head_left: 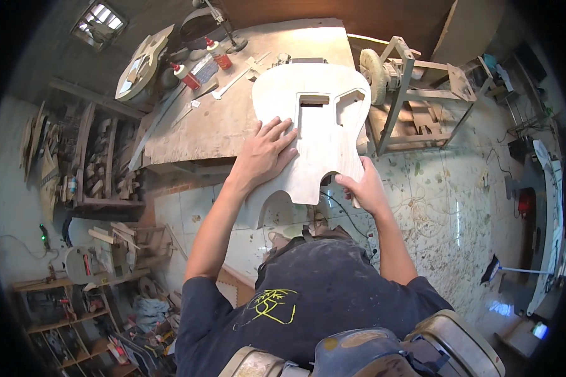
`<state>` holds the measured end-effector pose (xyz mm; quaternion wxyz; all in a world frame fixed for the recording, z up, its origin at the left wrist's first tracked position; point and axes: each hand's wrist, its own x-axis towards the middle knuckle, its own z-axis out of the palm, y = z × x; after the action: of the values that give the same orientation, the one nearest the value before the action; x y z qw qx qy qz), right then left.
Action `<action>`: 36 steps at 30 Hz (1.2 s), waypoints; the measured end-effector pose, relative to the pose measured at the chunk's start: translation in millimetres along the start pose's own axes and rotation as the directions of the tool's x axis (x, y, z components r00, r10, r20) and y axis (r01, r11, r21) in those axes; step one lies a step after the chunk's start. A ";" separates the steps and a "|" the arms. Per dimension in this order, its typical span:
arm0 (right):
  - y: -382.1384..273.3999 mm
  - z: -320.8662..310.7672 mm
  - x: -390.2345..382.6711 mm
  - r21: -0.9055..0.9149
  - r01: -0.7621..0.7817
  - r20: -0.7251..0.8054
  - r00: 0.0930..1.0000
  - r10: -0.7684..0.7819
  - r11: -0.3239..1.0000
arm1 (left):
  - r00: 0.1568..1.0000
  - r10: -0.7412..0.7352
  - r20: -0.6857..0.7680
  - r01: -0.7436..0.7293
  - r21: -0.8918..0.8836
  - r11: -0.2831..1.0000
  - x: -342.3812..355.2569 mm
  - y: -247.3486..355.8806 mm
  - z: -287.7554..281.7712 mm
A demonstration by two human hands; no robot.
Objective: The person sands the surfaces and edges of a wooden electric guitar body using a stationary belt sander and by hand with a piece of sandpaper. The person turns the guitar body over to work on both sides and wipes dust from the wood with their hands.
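Observation:
A pale, unfinished wooden electric guitar body [276,88] with routed cavities reaches past the workbench's near edge towards me. My left hand [267,154] lies flat on its left part, fingers stretched out over the wood. At the near right horn, my right hand [364,188] grips the edge, its thumb on the top face and the other fingers mostly hidden beneath. Behind the far end of the body, a dark metal piece [300,61] shows in part; its kind cannot be made out.
On the wooden workbench [195,135] stand two red-capped bottles [219,55], near a lamp [232,41] and metal rulers. Another guitar body [144,63] is at the far left. A round buffing wheel [372,75] on a frame stands right. Left, a rack [100,157] holds wood offcuts.

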<state>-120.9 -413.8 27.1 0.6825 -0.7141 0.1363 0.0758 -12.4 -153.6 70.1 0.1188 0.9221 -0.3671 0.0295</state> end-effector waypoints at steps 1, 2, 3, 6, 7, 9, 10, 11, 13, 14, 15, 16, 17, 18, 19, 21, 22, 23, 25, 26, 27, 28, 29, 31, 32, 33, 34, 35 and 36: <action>-0.2 -2.6 0.9 -0.016 0.006 0.013 1.000 -0.006 1.000 | 1.000 0.011 0.020 -0.012 0.041 0.999 2.5 4.1 1.2; 3.3 -5.6 4.3 -0.021 0.009 0.022 1.000 -0.009 1.000 | 1.000 0.001 0.015 -0.002 0.042 0.999 4.7 6.6 3.1; 10.6 -10.3 9.1 -0.059 0.082 -0.036 0.996 -0.085 0.995 | 1.000 0.001 0.021 -0.002 0.043 0.999 8.9 8.5 6.2; -1.5 -14.2 13.1 -0.248 0.230 -0.135 0.954 -0.269 0.941 | 0.999 -0.034 0.021 0.033 0.049 0.998 22.7 3.9 15.3; -11.5 -15.0 13.0 -0.387 0.286 -0.180 0.909 -0.376 0.876 | 0.998 -0.051 0.022 0.050 0.053 0.997 27.3 -1.0 16.4; -30.3 -16.5 16.4 -0.514 0.374 -0.107 0.865 -0.491 0.772 | 0.992 -0.123 -0.019 0.125 0.102 0.987 34.9 -9.3 15.8; -38.8 -15.2 18.1 -0.618 0.450 -0.024 0.809 -0.587 0.645 | 0.980 -0.190 -0.057 0.196 0.151 0.969 35.4 -14.0 13.7; -43.3 -11.1 19.9 -0.612 0.470 0.003 0.805 -0.593 0.636 | 0.957 -0.285 -0.047 0.289 0.156 0.944 31.1 -17.8 5.3; -55.0 -1.6 26.0 -0.736 0.456 0.099 0.803 -0.587 0.499 | 0.929 -0.362 -0.073 0.360 -0.041 0.932 15.8 -25.9 -4.6; -66.6 5.1 24.5 -0.675 0.484 0.138 0.824 -0.550 0.557 | 0.896 -0.435 -0.089 0.406 -0.235 0.883 -2.7 -33.8 -10.9; -74.9 8.0 18.0 -0.665 0.503 0.152 0.815 -0.559 0.553 | 0.877 -0.458 -0.148 0.402 -0.299 0.866 -18.0 -39.9 -8.7; -84.3 12.4 11.2 -0.667 0.562 0.225 0.777 -0.587 0.489 | 0.852 -0.483 -0.202 0.405 -0.333 0.852 -40.6 -49.0 -3.6; -94.2 18.2 -1.2 -0.582 0.587 0.241 0.785 -0.571 0.562 | 0.811 -0.558 -0.178 0.459 -0.398 0.794 -63.4 -55.3 -1.2; -101.1 19.7 -15.0 -0.495 0.643 0.302 0.758 -0.578 0.584 | 0.762 -0.630 -0.153 0.507 -0.466 0.725 -88.6 -58.4 1.2; -97.4 20.0 -25.9 -0.243 0.660 0.323 0.746 -0.582 0.711 | 0.707 -0.685 -0.177 0.532 -0.506 0.679 -110.6 -66.8 12.9; -105.5 32.8 -59.0 0.018 0.592 0.453 0.714 -0.534 0.806 | 0.562 -0.797 -0.221 0.587 -0.572 0.573 -167.8 -84.3 42.5; -92.9 45.5 -61.8 0.187 0.518 0.549 0.649 -0.526 0.834 | 0.450 -0.877 -0.170 0.650 -0.611 0.452 -206.5 -82.7 53.1; -91.5 69.0 -66.2 0.289 0.429 0.668 0.550 -0.501 0.856 | 0.369 -0.917 -0.153 0.675 -0.634 0.377 -245.2 -82.4 69.3; -84.8 117.2 -76.6 0.268 0.247 0.834 0.425 -0.353 0.931 | 0.240 -0.961 -0.137 0.696 -0.666 0.268 -320.3 -73.8 93.1; -76.8 140.3 -78.9 0.160 0.182 0.884 0.411 -0.222 0.970 | 0.149 -0.988 -0.040 0.688 -0.714 0.132 -355.9 -65.1 99.9; -72.4 167.7 -80.8 0.038 0.161 0.904 0.415 -0.103 0.986 | 0.059 -0.996 0.061 0.660 -0.751 -0.007 -387.0 -55.7 109.8; -69.9 197.7 -81.6 -0.020 0.148 0.925 0.378 -0.038 0.989 | 0.017 -0.998 0.060 0.647 -0.762 -0.034 -414.9 -48.2 120.0; -62.2 226.5 -81.1 -0.047 0.143 0.925 0.380 -0.010 0.989 | -0.066 -0.994 0.085 0.650 -0.752 -0.107 -442.6 -41.2 127.3; -49.2 282.2 -82.4 -0.072 0.151 0.922 0.387 0.008 0.986 | -0.191 -0.961 0.201 0.589 -0.760 -0.275 -493.8 -22.2 136.5; -43.1 312.4 -81.0 -0.048 0.152 0.926 0.378 -0.014 0.987 | -0.222 -0.933 0.283 0.526 -0.771 -0.359 -514.8 -12.8 137.9; -43.7 341.3 -85.8 -0.050 0.149 0.929 0.370 -0.009 0.988 | -0.248 -0.948 0.201 0.521 -0.797 -0.306 -546.7 -1.7 169.0; -44.4 371.1 -89.3 -0.039 0.142 0.932 0.362 -0.015 0.989 | -0.274 -0.956 0.108 0.530 -0.812 -0.243 -581.1 5.4 214.0; -49.4 399.6 -91.5 -0.066 0.180 0.936 0.351 -0.002 0.982 | -0.301 -0.950 0.087 0.558 -0.792 -0.249 -606.8 6.9 238.6; -49.6 426.7 -93.7 -0.062 0.223 0.941 0.337 -0.018 0.973 | -0.323 -0.945 0.057 0.594 -0.764 -0.250 -628.9 6.9 256.0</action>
<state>-162.1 21.1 77.7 0.5739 -0.6085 -0.3384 0.4310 -483.8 201.2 -266.0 0.4498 0.7086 0.5275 0.1318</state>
